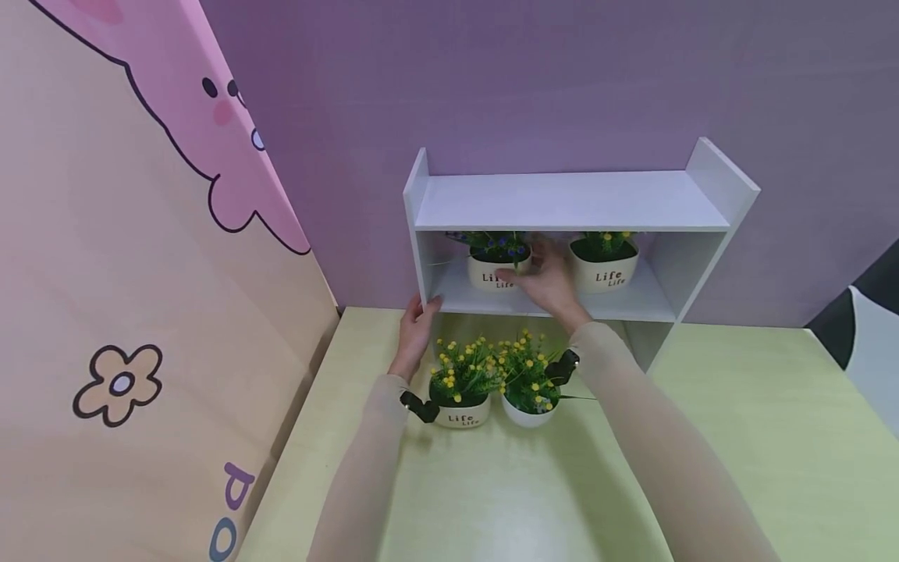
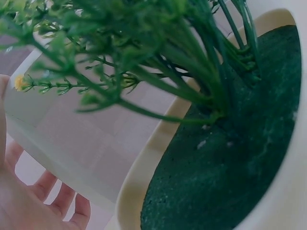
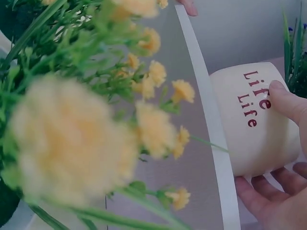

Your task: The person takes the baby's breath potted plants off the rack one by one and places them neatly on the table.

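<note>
A white two-level shelf (image 1: 572, 199) stands against the purple wall. On its middle board, my right hand (image 1: 551, 282) grips a cream "Life" flowerpot (image 1: 485, 273) holding blue flowers. In the right wrist view the thumb lies on the lettered front of this pot (image 3: 259, 129), with the fingers around its side. My left hand (image 1: 414, 336) holds the lower part of the shelf's left side panel, thumb at the inner face. A second cream flowerpot (image 1: 604, 275), with yellow flowers, sits on the same board, right of my right hand.
Below, in front of the shelf, a cream flowerpot (image 1: 462, 415) and a round white flowerpot (image 1: 528, 417), both with yellow flowers, stand side by side between my forearms on the light table (image 1: 506, 499). A cartoon-printed panel (image 1: 175, 328) borders the left; a black-and-white object (image 1: 836, 328) is at far right.
</note>
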A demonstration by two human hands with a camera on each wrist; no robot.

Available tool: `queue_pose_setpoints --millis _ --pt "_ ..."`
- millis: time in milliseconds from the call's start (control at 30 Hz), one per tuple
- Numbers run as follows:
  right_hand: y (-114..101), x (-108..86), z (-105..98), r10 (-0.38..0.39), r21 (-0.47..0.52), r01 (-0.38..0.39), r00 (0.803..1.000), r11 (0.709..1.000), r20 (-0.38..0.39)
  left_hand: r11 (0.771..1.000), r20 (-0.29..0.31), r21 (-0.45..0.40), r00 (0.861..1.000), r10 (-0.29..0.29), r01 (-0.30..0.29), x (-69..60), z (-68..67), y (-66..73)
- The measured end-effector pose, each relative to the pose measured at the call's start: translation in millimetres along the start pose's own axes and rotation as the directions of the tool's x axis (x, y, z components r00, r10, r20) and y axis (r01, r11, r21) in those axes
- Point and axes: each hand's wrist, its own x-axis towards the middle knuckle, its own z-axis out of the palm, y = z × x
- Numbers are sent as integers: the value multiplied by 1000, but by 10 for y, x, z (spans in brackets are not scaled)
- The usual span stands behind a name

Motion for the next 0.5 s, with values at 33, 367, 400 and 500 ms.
queue_pose_setpoints --millis 33,367,400,500 --pt "5 2 -7 0 7 0 1000 1000 2 1000 -1 -2 1000 -1 1 -1 1 4" --pt "0 -36 -62 15 -9 -15 1000 1000 -7 1000 5 4 1000 -4 4 -5 3 1" --pt "-6 -44 -66 12 -14 -13 1000 1000 -9 1000 4 5 1000 -2 2 -6 2 -2" --pt "-22 -72 -84 4 -29 -4 1000 1000 -10 1000 1 10 1000 0 0 -12 1 -10"
